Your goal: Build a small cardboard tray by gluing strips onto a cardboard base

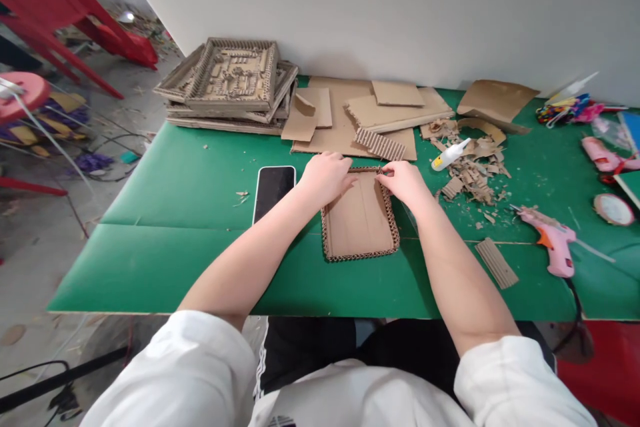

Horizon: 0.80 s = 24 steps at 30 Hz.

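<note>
A shallow cardboard tray (359,220) with a corrugated rim lies flat on the green table in front of me. My left hand (326,177) rests over its far left corner, fingers curled onto the rim. At the far right corner, my right hand (401,181) pinches the rim between thumb and fingers. Beside my left forearm lies a phone (273,192) with a dark screen, partly covered by the arm. Just beyond the tray is a strip of corrugated cardboard (381,144).
Stacked cardboard trays (233,77) stand at the back left, beside flat cardboard sheets (340,123). To the right are a glue bottle (450,155), cardboard scraps (475,173), a pink glue gun (555,237) with its cord, a ribbed cardboard piece (497,263) and a tape roll (614,210).
</note>
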Tool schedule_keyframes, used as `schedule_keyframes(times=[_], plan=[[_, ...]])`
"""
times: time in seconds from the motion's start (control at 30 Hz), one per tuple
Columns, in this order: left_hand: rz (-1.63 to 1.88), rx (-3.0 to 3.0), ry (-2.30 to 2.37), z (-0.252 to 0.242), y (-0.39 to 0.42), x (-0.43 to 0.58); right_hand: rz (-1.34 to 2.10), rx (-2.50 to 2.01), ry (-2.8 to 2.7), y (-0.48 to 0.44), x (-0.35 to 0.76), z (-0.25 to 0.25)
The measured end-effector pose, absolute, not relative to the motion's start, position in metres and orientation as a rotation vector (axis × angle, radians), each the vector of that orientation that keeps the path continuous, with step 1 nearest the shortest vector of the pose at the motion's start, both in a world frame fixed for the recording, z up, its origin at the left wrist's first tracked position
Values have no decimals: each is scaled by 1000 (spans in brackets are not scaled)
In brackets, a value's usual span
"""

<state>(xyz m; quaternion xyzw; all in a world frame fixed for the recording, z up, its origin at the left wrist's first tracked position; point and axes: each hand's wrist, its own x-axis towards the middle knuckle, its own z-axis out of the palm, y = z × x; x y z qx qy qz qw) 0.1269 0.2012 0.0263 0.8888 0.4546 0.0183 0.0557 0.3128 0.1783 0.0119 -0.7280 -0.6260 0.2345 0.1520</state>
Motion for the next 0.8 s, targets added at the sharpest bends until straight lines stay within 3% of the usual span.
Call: schedule_keyframes(times=[0.27, 0.63, 0.8], plan=[[117, 2564, 1361, 26, 206, 121, 536, -2047, -1750, 167, 304, 27], [672, 2497, 1265, 125, 153, 93, 627, -1526, -1600, 95, 307, 105], [949, 2804, 1211, 136, 125, 87, 167, -1775, -1467, 39, 383, 81]])
